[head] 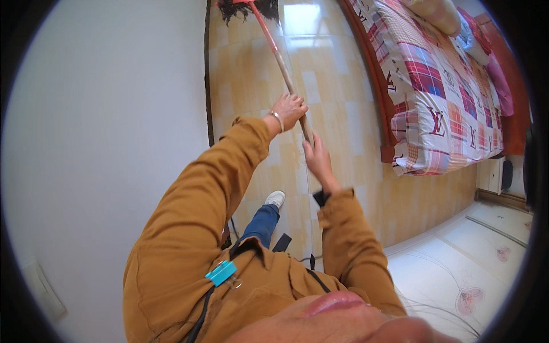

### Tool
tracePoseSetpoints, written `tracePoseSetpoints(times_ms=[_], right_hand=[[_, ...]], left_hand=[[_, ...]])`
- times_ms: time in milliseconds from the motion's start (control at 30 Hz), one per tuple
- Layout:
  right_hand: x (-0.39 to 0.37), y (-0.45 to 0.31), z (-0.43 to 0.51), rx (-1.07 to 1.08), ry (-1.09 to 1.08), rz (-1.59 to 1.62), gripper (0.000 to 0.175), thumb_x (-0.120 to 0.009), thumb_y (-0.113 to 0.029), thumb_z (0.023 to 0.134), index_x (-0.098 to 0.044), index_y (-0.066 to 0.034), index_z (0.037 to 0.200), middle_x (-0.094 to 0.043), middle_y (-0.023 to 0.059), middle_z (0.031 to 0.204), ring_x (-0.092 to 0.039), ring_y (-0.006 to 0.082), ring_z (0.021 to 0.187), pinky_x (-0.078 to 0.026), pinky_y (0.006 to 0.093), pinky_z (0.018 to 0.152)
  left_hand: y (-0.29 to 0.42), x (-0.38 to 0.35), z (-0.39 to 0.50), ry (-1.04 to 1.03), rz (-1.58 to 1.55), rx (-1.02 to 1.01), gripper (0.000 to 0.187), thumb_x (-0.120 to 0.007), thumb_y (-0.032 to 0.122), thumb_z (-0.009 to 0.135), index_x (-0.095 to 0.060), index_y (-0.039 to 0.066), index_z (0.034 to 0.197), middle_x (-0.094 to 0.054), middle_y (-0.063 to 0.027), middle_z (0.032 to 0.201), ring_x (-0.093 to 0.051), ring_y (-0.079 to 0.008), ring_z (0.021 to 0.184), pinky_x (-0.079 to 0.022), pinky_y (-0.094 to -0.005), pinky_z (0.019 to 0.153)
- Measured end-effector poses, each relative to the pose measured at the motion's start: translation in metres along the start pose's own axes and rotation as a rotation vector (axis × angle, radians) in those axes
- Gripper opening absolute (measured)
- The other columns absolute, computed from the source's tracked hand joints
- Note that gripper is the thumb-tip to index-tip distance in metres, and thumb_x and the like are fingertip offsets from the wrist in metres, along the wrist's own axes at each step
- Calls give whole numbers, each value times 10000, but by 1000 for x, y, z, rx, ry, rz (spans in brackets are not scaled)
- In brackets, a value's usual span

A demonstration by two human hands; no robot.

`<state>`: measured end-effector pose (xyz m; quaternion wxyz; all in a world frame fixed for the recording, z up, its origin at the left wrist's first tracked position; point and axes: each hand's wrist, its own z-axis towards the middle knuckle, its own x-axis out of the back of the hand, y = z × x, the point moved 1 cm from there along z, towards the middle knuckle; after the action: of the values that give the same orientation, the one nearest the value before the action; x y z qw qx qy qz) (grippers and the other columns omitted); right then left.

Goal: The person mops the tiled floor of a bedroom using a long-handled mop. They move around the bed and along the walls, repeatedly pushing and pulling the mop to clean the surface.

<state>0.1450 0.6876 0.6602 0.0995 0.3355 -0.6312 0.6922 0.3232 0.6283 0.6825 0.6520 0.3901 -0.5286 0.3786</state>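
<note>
A long-handled floor mop (pixel 285 70) slants from my hands up to the top edge of the view. Its lower shaft is red, the rest bare wood, and the head (pixel 233 12) carries dark shaggy strands, partly cut off by the frame. My left hand (pixel 289 109), with a bracelet at the wrist, wraps the wooden shaft farther up. Nearer my body, my right hand (pixel 318 157) grips the same shaft close to its end. The mop head rests on the glossy tan-patterned tile floor (pixel 339 128), near the wall's dark baseboard.
A white wall (pixel 111 107) runs along the left. On the right stands a bed with a reddish wooden frame (pixel 387 152), a patchwork plaid cover (pixel 437 124) and rolled bedding. White cabinet fronts (pixel 446 257) with flower prints are at lower right. My shoe (pixel 275 198) is on the floor.
</note>
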Motion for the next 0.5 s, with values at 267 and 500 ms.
tracePoseSetpoints(times_ms=[267,500], right_hand=[[-50,38,192,-327,-480,-283,518,-419,-121,825,-295,-91,1328,-578,267,1021,-551,419,956,-444,466,802],[-51,91,89,-445,-534,-366,647,-360,-79,811,-120,-123,1410,-568,323,957,-570,439,885,-451,475,766]], left_hand=[[16,-34,-239,-414,-474,369,136,-568,107,736,-575,73,868,-558,-152,794,-542,-339,763,-443,-432,653],[76,-17,-381,-745,-824,580,153,-572,153,767,-612,82,896,-614,-125,779,-590,-291,734,-477,-376,654]])
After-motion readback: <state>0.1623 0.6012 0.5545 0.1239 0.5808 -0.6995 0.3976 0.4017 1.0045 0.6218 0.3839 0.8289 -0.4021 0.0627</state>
